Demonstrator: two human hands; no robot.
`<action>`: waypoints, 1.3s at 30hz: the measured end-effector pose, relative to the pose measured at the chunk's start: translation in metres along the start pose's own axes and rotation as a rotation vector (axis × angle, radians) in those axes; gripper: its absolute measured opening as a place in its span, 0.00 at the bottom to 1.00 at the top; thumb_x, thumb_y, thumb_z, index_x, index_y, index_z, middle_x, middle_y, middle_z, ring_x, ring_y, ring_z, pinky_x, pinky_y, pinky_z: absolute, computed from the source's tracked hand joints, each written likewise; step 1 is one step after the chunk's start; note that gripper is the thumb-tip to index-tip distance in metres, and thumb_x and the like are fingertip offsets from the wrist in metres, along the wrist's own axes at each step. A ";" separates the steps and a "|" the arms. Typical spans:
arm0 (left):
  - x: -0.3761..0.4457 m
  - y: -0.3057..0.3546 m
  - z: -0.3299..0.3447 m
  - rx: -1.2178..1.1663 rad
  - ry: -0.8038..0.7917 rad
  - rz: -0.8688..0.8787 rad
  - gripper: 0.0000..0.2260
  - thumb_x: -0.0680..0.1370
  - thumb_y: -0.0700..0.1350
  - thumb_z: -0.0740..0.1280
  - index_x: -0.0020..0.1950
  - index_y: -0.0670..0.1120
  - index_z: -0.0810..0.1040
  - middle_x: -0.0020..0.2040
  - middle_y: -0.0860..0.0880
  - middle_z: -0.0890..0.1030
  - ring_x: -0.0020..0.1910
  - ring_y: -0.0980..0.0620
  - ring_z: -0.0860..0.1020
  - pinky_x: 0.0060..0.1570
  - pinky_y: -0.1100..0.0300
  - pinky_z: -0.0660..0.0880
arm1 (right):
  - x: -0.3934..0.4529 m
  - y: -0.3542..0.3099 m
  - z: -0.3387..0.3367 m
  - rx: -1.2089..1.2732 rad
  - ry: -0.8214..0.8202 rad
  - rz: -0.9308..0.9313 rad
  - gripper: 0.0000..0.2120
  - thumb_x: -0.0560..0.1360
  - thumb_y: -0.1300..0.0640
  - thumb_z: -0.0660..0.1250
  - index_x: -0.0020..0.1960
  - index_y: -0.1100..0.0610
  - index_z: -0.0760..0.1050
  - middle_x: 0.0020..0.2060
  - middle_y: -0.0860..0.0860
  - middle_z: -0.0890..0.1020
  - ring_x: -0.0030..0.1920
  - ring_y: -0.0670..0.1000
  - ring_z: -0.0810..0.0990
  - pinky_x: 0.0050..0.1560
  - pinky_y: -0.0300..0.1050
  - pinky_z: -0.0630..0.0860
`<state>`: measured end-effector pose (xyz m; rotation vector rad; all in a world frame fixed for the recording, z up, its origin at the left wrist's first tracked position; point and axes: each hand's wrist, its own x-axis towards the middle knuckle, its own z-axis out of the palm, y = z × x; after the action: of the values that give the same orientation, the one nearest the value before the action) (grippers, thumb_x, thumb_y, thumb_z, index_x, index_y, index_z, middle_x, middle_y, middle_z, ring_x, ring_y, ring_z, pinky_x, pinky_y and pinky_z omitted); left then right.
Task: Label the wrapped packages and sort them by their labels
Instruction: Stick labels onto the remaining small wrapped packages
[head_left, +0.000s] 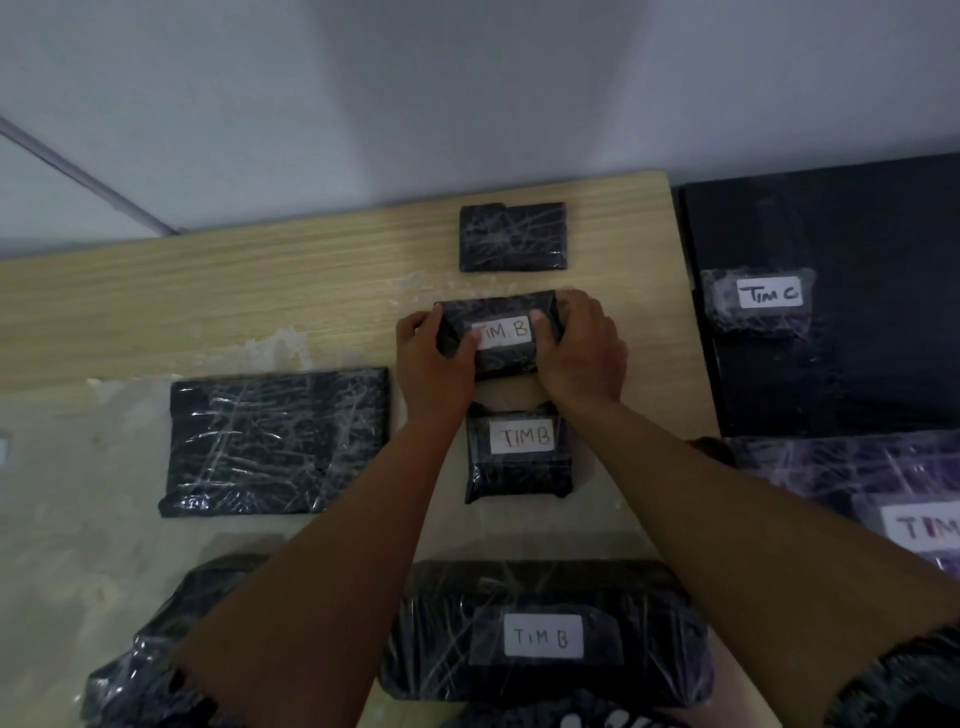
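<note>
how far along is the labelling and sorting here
Partly done. Two TIM B packages, one small and one large, lie in a line on the wooden table, and a TIM C package sits apart on the dark surface. In hand: left hand and right hand hold a third TIM B package. Left: two packages showing no label, far and left.

Black plastic-wrapped rectangular packages (278, 441), streaked with glossy silver creases, on a pale striped woodgrain table (208, 291); white paper labels (543, 636) with dark lettering; far right, a flat black board (831, 218); pale grey wall (467, 93).
</note>
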<state>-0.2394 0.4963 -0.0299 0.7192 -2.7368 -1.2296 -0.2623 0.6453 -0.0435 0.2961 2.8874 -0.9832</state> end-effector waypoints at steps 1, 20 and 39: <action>0.000 -0.001 0.000 0.002 0.000 0.010 0.24 0.77 0.46 0.70 0.71 0.40 0.71 0.63 0.42 0.72 0.59 0.47 0.75 0.62 0.60 0.72 | 0.000 0.000 0.000 0.003 0.002 -0.003 0.18 0.81 0.44 0.59 0.65 0.52 0.70 0.58 0.52 0.76 0.56 0.57 0.74 0.53 0.53 0.68; 0.007 0.008 0.006 0.003 0.136 -0.074 0.15 0.76 0.52 0.71 0.57 0.45 0.77 0.56 0.47 0.76 0.48 0.53 0.74 0.45 0.65 0.66 | 0.003 -0.010 0.006 -0.013 0.059 0.088 0.15 0.80 0.43 0.60 0.61 0.51 0.70 0.56 0.50 0.77 0.55 0.57 0.75 0.52 0.53 0.67; -0.005 -0.003 -0.001 0.061 -0.021 0.061 0.23 0.79 0.46 0.67 0.72 0.39 0.69 0.65 0.42 0.71 0.61 0.48 0.72 0.59 0.69 0.64 | -0.006 0.015 -0.002 -0.038 -0.056 -0.096 0.20 0.81 0.49 0.59 0.71 0.55 0.69 0.61 0.56 0.74 0.57 0.58 0.74 0.53 0.52 0.71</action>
<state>-0.2332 0.4963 -0.0312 0.6258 -2.8021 -1.1525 -0.2537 0.6578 -0.0500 0.1265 2.8889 -0.9331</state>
